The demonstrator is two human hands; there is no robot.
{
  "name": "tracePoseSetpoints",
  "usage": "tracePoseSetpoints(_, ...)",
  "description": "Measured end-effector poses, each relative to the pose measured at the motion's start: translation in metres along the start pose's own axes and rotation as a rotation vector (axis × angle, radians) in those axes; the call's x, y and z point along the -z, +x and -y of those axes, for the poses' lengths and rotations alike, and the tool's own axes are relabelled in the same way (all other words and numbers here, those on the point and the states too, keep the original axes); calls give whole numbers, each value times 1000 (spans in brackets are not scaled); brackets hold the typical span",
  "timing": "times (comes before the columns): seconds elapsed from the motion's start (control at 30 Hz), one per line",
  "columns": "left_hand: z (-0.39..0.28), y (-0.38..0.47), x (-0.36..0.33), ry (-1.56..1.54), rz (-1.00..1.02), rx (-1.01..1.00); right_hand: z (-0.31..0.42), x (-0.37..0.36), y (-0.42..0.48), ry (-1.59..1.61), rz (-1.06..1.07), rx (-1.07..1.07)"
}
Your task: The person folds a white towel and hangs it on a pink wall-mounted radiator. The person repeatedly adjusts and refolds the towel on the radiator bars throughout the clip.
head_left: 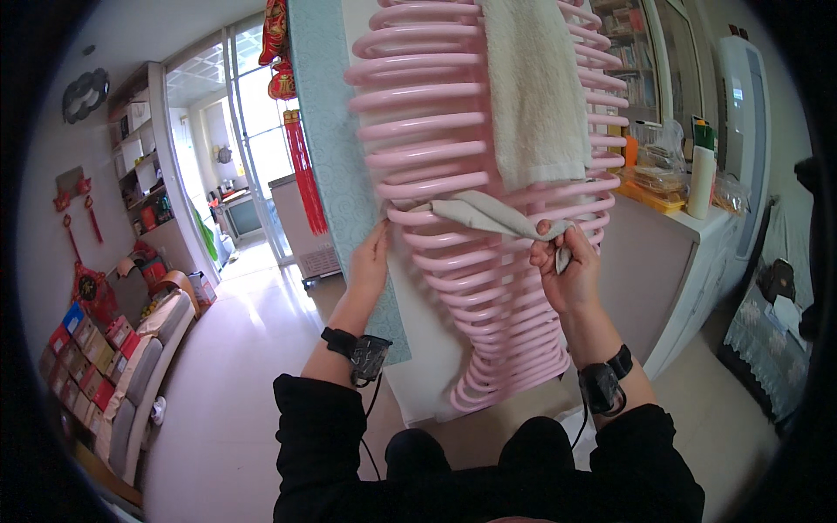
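Note:
A pink tubular towel radiator [431, 124] stands against the wall in front of me. A light grey cloth [484, 212] is threaded through its bars and runs across the front. My right hand [565, 265] grips the twisted right end of this cloth. At the radiator's left edge is my left hand [373, 255], with its fingertips behind or beside the bar ends; what they touch there is hidden. A white towel [536, 98] hangs down the upper radiator, above the grey cloth.
Right of the radiator, a white cabinet [703, 225] carries a white bottle [701, 183] and packaged food [654, 180]. A red tassel [304, 176] hangs at the wall's left edge. Stacked boxes [91, 353] lie on a sofa at far left. Cables hang from both wrist devices.

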State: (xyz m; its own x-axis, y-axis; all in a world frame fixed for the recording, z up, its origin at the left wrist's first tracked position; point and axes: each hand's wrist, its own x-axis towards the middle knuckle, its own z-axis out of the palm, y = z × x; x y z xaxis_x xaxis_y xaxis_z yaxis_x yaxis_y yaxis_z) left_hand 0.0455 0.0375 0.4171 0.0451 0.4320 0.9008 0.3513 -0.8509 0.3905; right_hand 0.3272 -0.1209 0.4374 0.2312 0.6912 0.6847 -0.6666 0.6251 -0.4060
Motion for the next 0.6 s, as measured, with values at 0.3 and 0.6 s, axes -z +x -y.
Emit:
tracePoseSetpoints(0.3, -12, 3, 51, 55, -194, 112, 19, -46, -36, -367, 323, 22)
tracePoseSetpoints(0.6, -21, 73, 43, -308, -320, 41, 39, -81, -27, -1181, 853, 548)
